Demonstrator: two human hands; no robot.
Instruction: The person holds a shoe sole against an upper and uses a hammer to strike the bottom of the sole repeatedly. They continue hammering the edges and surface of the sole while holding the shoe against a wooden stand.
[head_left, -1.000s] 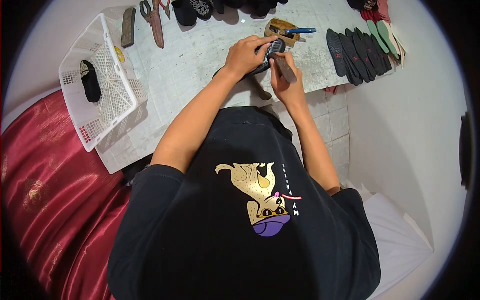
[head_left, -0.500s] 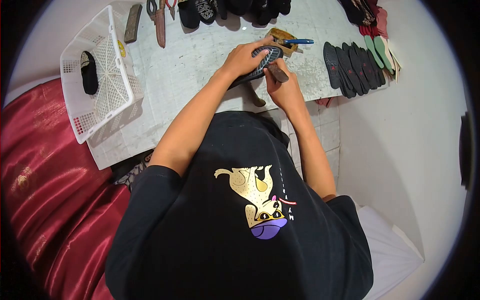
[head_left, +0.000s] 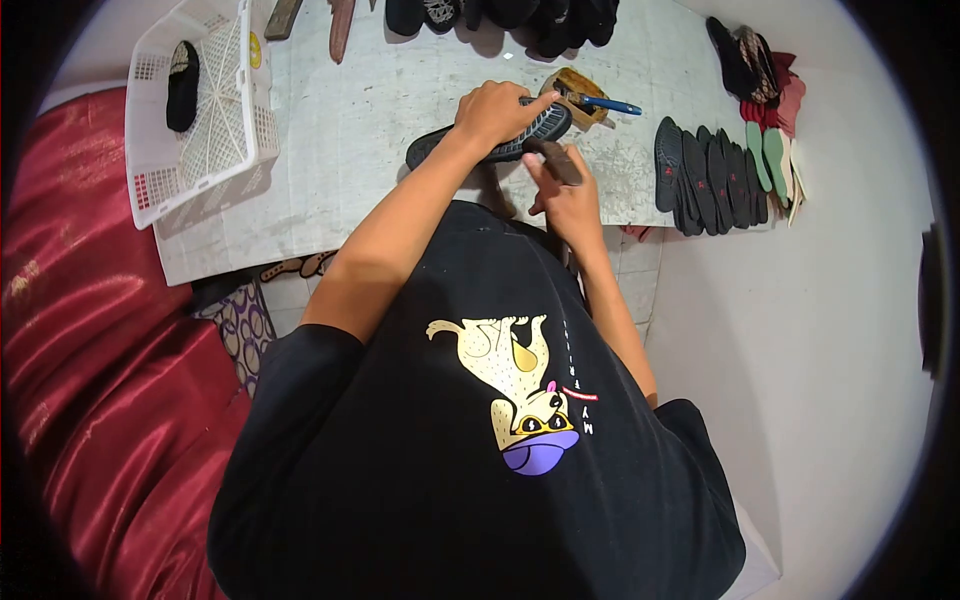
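A black shoe [head_left: 424, 150] lies on the table with its ridged sole facing up, the toe toward the right. Across its middle, my left hand [head_left: 490, 115] is closed over it, thumb reaching along the sole. My right hand [head_left: 570, 200] is closed round a brown tool [head_left: 556, 163] with what looks like a wooden handle, beside the shoe's right end. The working end of that tool is not clear. Just below the shoe, a dark curved handle [head_left: 494, 190] shows at the table's front edge, partly hidden.
A wooden box [head_left: 556, 93] with a blue-handled brush [head_left: 612, 104] stands beyond the shoe. Several black soles [head_left: 705, 180] lie at right, near green insoles [head_left: 773, 158]. At left is a white basket [head_left: 250, 110] holding one black shoe [head_left: 182, 88]. More shoes [head_left: 540, 22] line the back.
The view has shifted, with the basket higher in it. My left hand has turned, and more of the shoe's left end shows. My right hand has lowered slightly with the brown tool.
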